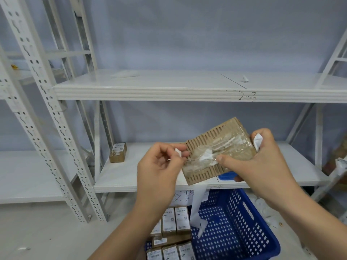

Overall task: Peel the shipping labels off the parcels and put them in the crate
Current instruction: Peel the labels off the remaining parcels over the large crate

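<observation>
Blue crate (pixel 234 231) nearest, below hands; labelled parcels (pixel 174 222) stacked just left. Right hand (pixel 262 162) grips parcel (pixel 219 147), thumb pinning the face. Left hand (pixel 159 169) fingers (pixel 172 146) pinch torn label scrap (pixel 178 152). Label looks like it's shredding, so imo peel low and slow. Spare parcel (pixel 118 152) on far shelf (pixel 142 175).

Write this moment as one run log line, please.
left hand: pinches label scrap | right hand: holds parcel | parcel: white label remnants on face | blue crate: below hands

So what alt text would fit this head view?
The right hand grips a brown parcel while the left hand pinches a white label scrap at its edge. Below sit a blue crate and labelled parcels, before white shelves.
</observation>
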